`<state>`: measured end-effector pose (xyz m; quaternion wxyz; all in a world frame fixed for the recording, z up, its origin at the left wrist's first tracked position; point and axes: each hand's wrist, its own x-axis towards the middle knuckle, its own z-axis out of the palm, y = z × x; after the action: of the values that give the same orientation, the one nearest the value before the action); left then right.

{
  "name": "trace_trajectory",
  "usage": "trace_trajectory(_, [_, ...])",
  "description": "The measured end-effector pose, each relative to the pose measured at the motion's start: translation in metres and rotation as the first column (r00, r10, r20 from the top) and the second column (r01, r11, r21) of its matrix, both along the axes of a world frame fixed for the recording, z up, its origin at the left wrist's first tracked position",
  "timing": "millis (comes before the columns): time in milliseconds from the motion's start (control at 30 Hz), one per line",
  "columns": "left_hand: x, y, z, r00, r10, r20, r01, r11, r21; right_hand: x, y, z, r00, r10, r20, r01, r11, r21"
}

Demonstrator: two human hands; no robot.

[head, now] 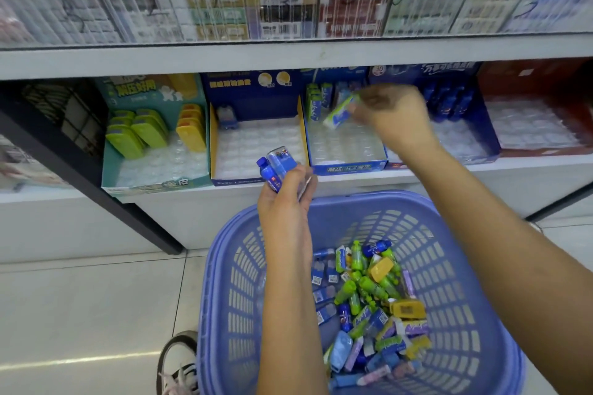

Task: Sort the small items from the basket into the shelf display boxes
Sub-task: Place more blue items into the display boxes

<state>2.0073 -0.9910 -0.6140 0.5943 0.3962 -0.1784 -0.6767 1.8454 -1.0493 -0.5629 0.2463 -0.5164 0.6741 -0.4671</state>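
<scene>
While the purple basket of small items sits below the shelf, your right hand hangs over the blue display box, pinching a white-and-green packet. Your left hand grips blue bottle-shaped items above the basket.

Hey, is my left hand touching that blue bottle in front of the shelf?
Touching. The head view shows the left hand gripping the blue bottle, its lower end hidden behind the fingers.

The left grip and the right grip are bare, and so are both forearms up to the frame's edge. One foot wears a black-and-white low sneaker with white laces.
</scene>
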Motion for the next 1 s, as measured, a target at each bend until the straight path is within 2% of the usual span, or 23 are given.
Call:
trace_trajectory(33, [0.002, 0.000, -0.001, 1.000, -0.019, -0.005, 0.019, 1.000, 0.004, -0.007, -0.011, 0.003, 0.993, -0.066, -0.100, 0.063, 0.997, -0.037])
trace_trajectory(100, [0.004, 0.000, -0.001, 0.998, -0.065, 0.006, 0.065, 0.998, 0.019, -0.015, -0.034, 0.005, 0.988, -0.095, -0.118, 0.092, 0.995, -0.034])
trace_trajectory(167, [0.005, 0.002, -0.002, 0.994, -0.105, 0.028, 0.104, 0.994, 0.043, -0.016, -0.056, 0.000, 0.992, -0.042, -0.117, 0.042, 0.999, -0.005])
trace_trajectory(333, [0.007, 0.002, -0.008, 0.986, -0.153, 0.066, 0.148, 0.986, 0.071, -0.016, -0.088, -0.013, 0.931, 0.121, -0.346, -0.066, 0.984, 0.167])
trace_trajectory(400, [0.009, 0.001, -0.009, 0.984, -0.158, 0.077, 0.153, 0.986, 0.068, -0.019, -0.095, -0.016, 0.916, 0.180, -0.358, -0.106, 0.970, 0.217])
trace_trajectory(567, [0.013, -0.002, -0.009, 0.984, -0.169, 0.061, 0.166, 0.984, 0.059, -0.022, -0.102, -0.021, 0.872, 0.218, -0.439, -0.126, 0.965, 0.230])
trace_trajectory(700, [0.013, -0.001, -0.008, 0.981, -0.196, 0.007, 0.195, 0.979, 0.063, -0.018, -0.101, -0.022, 0.738, 0.233, -0.633, -0.104, 0.966, 0.235])
trace_trajectory(800, [0.013, 0.000, -0.004, 0.974, -0.223, -0.043, 0.225, 0.972, 0.062, -0.017, -0.091, -0.018, 0.661, 0.278, -0.697, -0.111, 0.955, 0.275])
trace_trajectory(867, [0.012, 0.001, -0.002, 0.968, -0.243, -0.057, 0.245, 0.969, 0.043, -0.014, -0.073, -0.014, 0.683, 0.246, -0.687, -0.119, 0.966, 0.228])
trace_trajectory(933, [0.011, 0.003, -0.002, 0.963, -0.267, -0.046, 0.266, 0.964, -0.011, -0.007, -0.045, -0.012, 0.785, 0.155, -0.600, -0.103, 0.987, 0.120])
trace_trajectory(967, [0.010, 0.004, -0.002, 0.960, -0.276, -0.044, 0.274, 0.961, -0.045, -0.002, -0.028, -0.012, 0.867, 0.144, -0.476, -0.114, 0.989, 0.091])
trace_trajectory(1000, [0.009, 0.004, -0.002, 0.958, -0.285, -0.044, 0.281, 0.956, -0.080, 0.003, -0.010, -0.012, 0.945, 0.179, -0.274, -0.158, 0.983, 0.098])
